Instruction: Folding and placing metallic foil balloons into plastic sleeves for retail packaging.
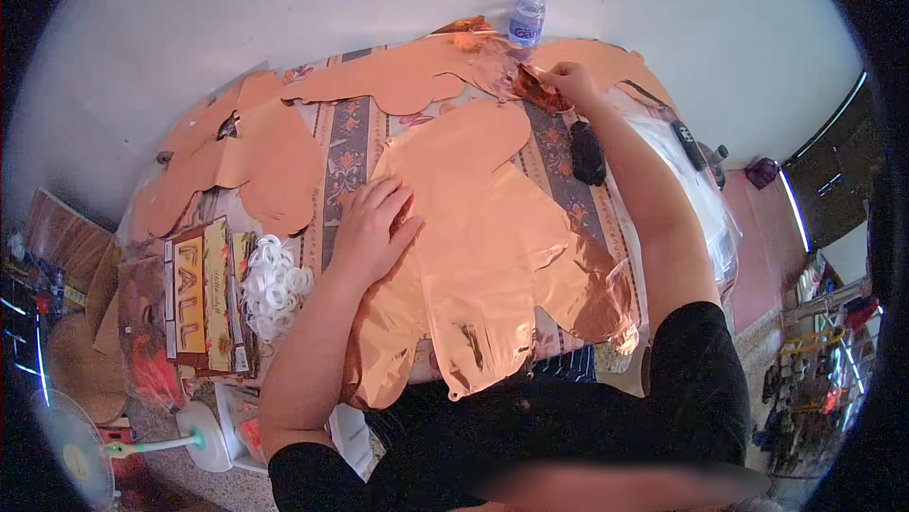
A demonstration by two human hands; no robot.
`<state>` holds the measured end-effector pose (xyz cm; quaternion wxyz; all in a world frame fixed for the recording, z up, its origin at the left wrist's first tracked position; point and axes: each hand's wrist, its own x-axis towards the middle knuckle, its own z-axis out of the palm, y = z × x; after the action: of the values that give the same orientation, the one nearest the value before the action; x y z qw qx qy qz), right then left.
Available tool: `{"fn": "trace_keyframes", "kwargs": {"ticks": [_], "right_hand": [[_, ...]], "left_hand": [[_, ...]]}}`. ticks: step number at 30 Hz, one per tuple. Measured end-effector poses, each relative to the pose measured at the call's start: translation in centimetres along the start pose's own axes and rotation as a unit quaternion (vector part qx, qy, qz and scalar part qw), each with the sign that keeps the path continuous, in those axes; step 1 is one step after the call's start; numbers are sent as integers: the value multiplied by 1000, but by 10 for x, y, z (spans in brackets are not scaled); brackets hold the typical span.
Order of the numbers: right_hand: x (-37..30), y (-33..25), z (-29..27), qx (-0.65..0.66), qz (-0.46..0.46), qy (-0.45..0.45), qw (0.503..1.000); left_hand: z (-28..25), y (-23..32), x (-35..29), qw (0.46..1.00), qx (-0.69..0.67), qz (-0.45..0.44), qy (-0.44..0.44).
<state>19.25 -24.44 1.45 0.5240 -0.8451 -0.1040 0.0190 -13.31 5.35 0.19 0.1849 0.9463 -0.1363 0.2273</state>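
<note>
A large flat sheet of shiny copper-orange foil, shaped like an uninflated foil balloon [464, 218], lies across the near middle of the table and hangs over its front edge. My left hand [377, 220] rests on its left side, thumb apart from the fingers. At the far right, my right hand [573, 86] is closed on the edge of a crumpled dark copper foil piece [540, 89]. Clear plastic wrap [494, 69] lies beside that piece. More matching foil shapes [270, 147] spread over the left side, and another [379, 76] lies along the back.
A water bottle [526, 15] stands at the back. A black object [587, 154] and a remote control [689, 144] lie right. White rings [275, 289] and a brown-and-yellow printed package [201, 296] sit left. A fan [83, 455] stands at lower left.
</note>
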Motion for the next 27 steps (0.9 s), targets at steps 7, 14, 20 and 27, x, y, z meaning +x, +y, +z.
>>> {"fn": "trace_keyframes", "kwargs": {"ticks": [7,14,20,27], "right_hand": [[-49,-46,32,-296,-240,46,923],[-6,-1,3,-456,-158,-4,876],[4,4,-10,-317,-48,20,947],[28,9,-95,-122,-168,113,972]], "left_hand": [[-6,-5,-8,1000,-1,-17,-2],[3,-1,1,1000,-9,-1,4],[0,-2,-2,1000,-6,-19,-6],[1,4,2,1000,-16,-12,-10]]}}
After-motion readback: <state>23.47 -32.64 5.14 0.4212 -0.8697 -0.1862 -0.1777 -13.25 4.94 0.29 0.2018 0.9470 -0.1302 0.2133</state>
